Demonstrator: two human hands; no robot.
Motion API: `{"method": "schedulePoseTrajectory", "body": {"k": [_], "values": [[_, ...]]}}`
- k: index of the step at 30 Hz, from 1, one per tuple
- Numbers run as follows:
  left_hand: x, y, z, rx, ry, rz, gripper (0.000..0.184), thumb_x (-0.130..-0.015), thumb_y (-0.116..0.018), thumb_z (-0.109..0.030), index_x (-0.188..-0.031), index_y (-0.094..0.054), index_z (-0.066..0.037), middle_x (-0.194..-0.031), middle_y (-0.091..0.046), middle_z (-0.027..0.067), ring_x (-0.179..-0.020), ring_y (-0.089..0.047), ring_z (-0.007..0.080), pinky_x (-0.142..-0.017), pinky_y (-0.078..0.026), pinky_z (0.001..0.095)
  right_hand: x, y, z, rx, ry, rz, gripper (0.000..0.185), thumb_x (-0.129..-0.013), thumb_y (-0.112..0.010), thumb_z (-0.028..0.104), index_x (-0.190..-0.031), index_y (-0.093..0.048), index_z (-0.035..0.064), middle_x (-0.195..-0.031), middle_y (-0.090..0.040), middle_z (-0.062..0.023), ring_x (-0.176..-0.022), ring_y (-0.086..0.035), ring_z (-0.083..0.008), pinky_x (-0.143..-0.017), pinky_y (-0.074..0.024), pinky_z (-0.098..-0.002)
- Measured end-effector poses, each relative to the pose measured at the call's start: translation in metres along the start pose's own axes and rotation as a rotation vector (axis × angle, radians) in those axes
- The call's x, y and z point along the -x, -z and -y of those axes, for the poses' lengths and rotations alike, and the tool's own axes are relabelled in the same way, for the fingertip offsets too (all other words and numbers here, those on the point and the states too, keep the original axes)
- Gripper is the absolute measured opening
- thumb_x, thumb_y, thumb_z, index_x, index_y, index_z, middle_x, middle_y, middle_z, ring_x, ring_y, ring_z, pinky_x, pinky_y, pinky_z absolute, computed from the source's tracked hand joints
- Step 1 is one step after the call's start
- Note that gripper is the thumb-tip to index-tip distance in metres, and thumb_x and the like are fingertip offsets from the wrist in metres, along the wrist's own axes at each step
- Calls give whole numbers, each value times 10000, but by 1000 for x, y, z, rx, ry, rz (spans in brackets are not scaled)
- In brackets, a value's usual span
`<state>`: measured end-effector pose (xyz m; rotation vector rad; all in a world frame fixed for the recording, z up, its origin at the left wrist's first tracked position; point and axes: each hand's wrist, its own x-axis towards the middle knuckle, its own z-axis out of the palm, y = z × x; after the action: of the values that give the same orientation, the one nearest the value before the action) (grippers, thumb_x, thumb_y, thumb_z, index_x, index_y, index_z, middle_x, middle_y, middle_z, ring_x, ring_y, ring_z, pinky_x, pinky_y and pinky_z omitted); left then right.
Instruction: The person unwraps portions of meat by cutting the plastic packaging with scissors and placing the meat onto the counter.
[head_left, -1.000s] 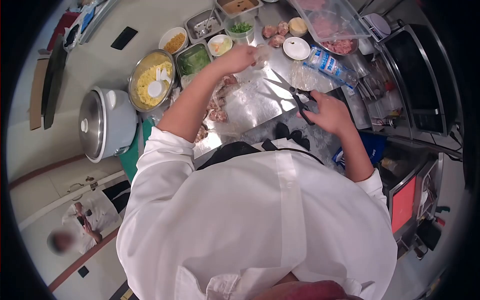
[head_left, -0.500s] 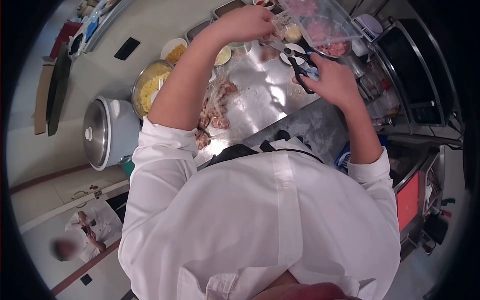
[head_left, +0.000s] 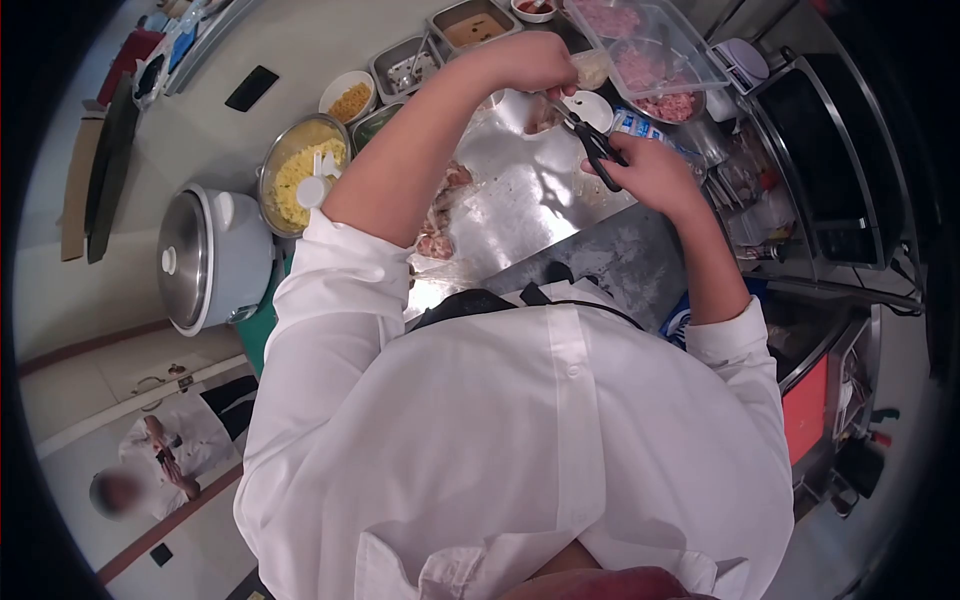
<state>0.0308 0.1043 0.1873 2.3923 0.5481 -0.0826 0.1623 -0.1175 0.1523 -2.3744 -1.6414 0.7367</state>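
My right hand (head_left: 655, 172) is closed round the black handles of a pair of scissors (head_left: 598, 150). Their handles are together, and the blades point up and left toward my other hand. Near the blade tips, my left hand (head_left: 545, 65) has its fingers pinched together; what they hold is too small to make out. Just below those fingers, a brownish piece (head_left: 541, 116) lies on the steel worktop (head_left: 520, 195). Partly hidden by my left forearm, pieces of raw meat (head_left: 437, 240) lie on the worktop with clear plastic wrap about them.
Left of my arm are a bowl of yellow food (head_left: 292, 185), a rice cooker (head_left: 190, 262) and a small bowl (head_left: 349, 98). Metal trays (head_left: 470, 25) line the back. A clear tub (head_left: 690, 60) and minced meat (head_left: 672, 105) stand back right. Another person (head_left: 175, 445) is at far left.
The scissors' handles have come together. My left hand has moved slightly right and down, toward the blades; the crinkled plastic at its fingers no longer shows.
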Motion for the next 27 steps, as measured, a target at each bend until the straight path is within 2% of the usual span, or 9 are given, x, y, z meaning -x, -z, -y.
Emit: {"method": "schedulePoseTrajectory", "body": {"k": [6,11,14,17,20,23,25,26,27], "values": [[-53,-16,43,9,151,42,318,-900,-596,-286,-915,-820,-61,-815,-781,90,-722,-739,192,-735,-584,363,-37,-22,-14,-109,-16,-1,598,-874,-712,672,-928,-775,80,-734,-702,-114,-746,-708,-307,-673,-508,-434],[-90,-47,94,-203,246,-412,373,-921,-570,-340,-939,-807,-52,-857,-765,190,-767,-754,331,-774,-593,451,-62,-46,-39,-71,-14,-81,614,-916,-692,656,-892,-739,44,-618,-609,-70,-582,-624,-230,-590,-448,-397],[-36,-54,52,135,282,-319,323,-945,-562,-241,-1092,-735,-11,-941,-741,182,-879,-710,294,-775,-559,419,-55,-61,-63,-168,-149,-198,615,-941,-671,639,-922,-723,27,-619,-613,-75,-590,-635,-223,-588,-450,-390],[-24,-159,64,-67,18,-127,368,-963,-578,-328,-1062,-739,-12,-1036,-738,216,-962,-720,397,-859,-572,469,-20,-62,-81,-395,-312,-175,625,-956,-656,609,-938,-712,-13,-698,-680,-134,-671,-700,-301,-670,-514,-415],[-20,-236,47,31,93,26,432,-946,-667,-299,-1237,-656,20,-966,-737,205,-865,-740,348,-750,-591,444,6,-86,-109,-510,-268,-171,601,-972,-662,569,-922,-702,-29,-674,-660,-130,-644,-682,-249,-643,-494,-382],[-24,-257,34,735,504,109,609,-910,-752,-214,-1389,-501,65,-870,-725,185,-793,-745,255,-627,-583,400,28,-97,-110,-517,-266,-199,551,-991,-664,517,-932,-704,-29,-661,-646,-110,-623,-657,-213,-624,-474,-360],[-19,-257,28,755,512,-317,292,-869,-761,-170,-1024,-695,68,-849,-750,162,-686,-750,268,-707,-599,395,32,-107,-110,-555,-254,-185,496,-1001,-663,467,-956,-711,-25,-667,-653,-111,-633,-656,-209,-629,-473,-359],[-12,-252,34,737,402,-347,588,-882,-781,-169,-1354,-518,62,-820,-726,149,-751,-738,241,-611,-583,393,34,-112,-109,-547,-239,-187,474,-1004,-662,452,-969,-713,-18,-673,-659,-111,-642,-657,-201,-632,-474,-357],[-2,-244,45,736,421,-357,588,-882,-781,-169,-1354,-518,62,-820,-726,149,-751,-738,241,-611,-583,393,36,-117,-107,-540,-220,-188,453,-1006,-661,438,-983,-714,-12,-680,-664,-112,-651,-659,-192,-635,-475,-356]]}}
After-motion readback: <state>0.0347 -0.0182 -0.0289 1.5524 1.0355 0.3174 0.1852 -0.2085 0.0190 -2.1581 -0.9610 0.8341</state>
